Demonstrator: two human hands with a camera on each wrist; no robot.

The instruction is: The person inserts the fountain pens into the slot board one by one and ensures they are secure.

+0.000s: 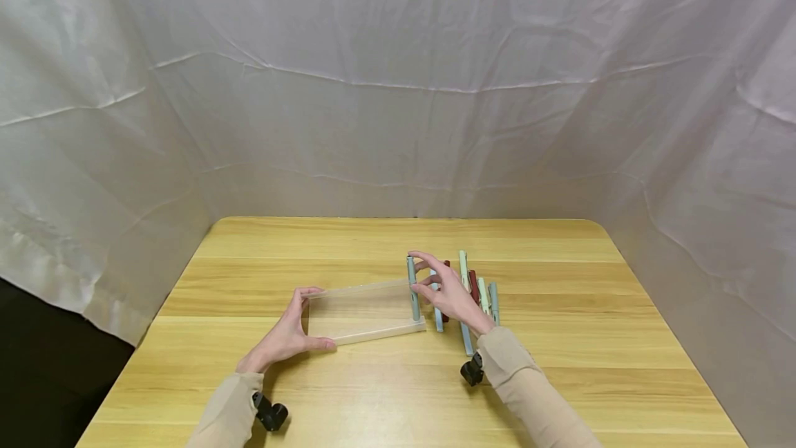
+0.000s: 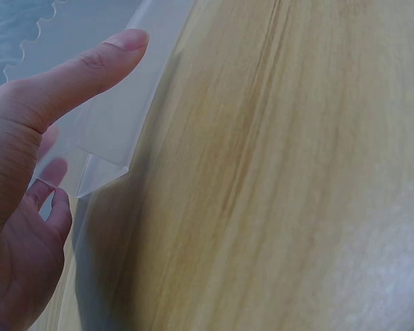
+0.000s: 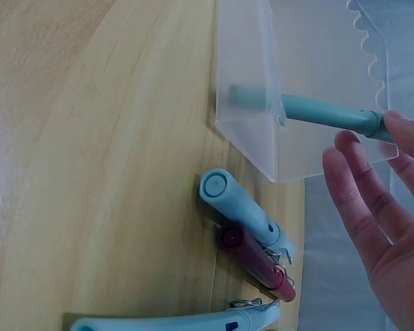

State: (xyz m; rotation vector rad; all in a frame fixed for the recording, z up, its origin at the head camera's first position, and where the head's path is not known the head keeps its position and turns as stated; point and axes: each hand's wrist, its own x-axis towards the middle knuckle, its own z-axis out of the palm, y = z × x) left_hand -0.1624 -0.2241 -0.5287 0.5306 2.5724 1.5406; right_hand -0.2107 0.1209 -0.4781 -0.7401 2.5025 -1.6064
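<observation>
My left hand (image 1: 287,334) grips the left end of a clear plastic pen rack (image 1: 361,311), thumb on its front lip and fingers at the back edge. The rack's scalloped edge (image 3: 367,48) shows in the right wrist view. At the rack's right end, my right hand (image 1: 449,294) pinches a teal pen (image 1: 415,306) by its upper end. The pen's lower end sits behind the rack's front lip (image 3: 245,65), seen blurred through the frosted plastic. Beside that hand lie a light blue pen (image 3: 234,200) and a dark red pen (image 3: 252,258), partly covered in the head view.
More pens lie to the right on the wooden table (image 1: 398,393), among them a dark red pen (image 1: 474,285), a pale green pen (image 1: 483,292) and a grey-blue pen (image 1: 494,301). A pale curtain (image 1: 398,123) hangs behind the table and along its sides.
</observation>
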